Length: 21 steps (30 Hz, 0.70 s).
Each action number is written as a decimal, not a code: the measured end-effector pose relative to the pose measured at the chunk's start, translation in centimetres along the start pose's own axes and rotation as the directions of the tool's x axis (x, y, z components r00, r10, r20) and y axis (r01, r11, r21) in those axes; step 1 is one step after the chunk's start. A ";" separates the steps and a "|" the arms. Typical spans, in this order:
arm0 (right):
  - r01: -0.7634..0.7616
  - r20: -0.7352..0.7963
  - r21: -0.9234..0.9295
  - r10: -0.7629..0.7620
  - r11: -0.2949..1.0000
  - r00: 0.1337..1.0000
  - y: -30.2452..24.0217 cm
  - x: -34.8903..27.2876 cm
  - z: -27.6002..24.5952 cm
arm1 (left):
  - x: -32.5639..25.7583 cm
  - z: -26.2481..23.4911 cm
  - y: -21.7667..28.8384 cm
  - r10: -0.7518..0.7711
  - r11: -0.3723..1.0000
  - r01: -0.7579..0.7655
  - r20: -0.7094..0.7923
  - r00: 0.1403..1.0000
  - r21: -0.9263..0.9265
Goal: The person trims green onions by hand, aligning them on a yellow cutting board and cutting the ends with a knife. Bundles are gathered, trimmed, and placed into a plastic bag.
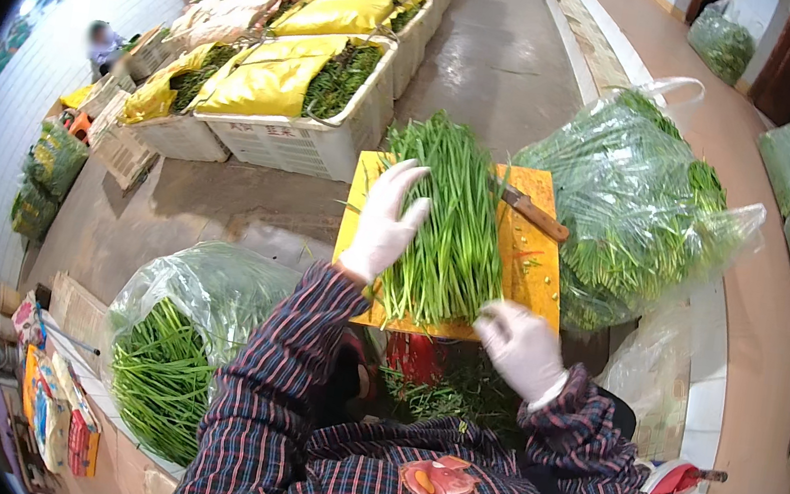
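Observation:
A thick bundle of garlic chives [449, 224] lies on a yellow cutting board [533, 256], leaf tips pointing away from me. My left hand [386, 226], in a white glove, rests along the bundle's left side, fingers stretched and thumb apart. By the stem ends at the board's near right corner is my right hand [520, 348], also gloved and slightly blurred. Its fingers are curled together; whatever they pinch, if anything, cannot be made out. A knife [533, 213] with a wooden handle lies right of the bundle, its blade partly hidden under the leaves.
Right of the board bulges a clear bag of chives [632, 210]; another bag [166, 367] stands at lower left. Loose green trimmings [455, 392] lie below the board. White crates [293, 144] with yellow covers line the far left. A person [103, 44] sits beyond them.

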State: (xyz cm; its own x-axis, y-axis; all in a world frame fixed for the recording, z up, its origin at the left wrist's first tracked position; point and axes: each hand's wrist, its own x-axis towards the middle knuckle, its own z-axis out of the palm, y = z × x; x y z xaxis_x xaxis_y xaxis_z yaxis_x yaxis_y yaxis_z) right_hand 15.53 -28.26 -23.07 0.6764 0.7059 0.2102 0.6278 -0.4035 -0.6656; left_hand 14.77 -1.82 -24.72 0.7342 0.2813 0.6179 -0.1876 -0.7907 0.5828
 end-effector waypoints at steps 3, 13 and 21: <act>-0.230 -0.029 -0.214 0.229 0.949 0.973 4.3 3.8 -1.8 | -4.1 -2.3 -3.2 -0.528 0.845 0.513 -0.087 0.845 -0.149; -0.509 0.281 -0.019 0.493 0.861 0.824 7.9 7.5 5.5 | -9.6 1.1 -4.6 -0.855 0.498 0.861 0.224 0.468 0.102; -0.352 0.134 -0.072 0.359 0.933 0.924 1.1 5.8 11.5 | -5.9 2.7 -0.6 -0.738 0.435 0.871 0.464 0.490 -0.228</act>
State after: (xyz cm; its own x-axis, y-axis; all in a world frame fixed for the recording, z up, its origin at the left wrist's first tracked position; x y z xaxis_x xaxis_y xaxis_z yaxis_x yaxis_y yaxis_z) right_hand 15.69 -17.92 -30.79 0.7987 0.5852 -0.1404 0.3753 -0.6667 -0.6439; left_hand 12.33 -4.45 -30.15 0.8009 0.4690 -0.3723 0.4091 0.0255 0.9121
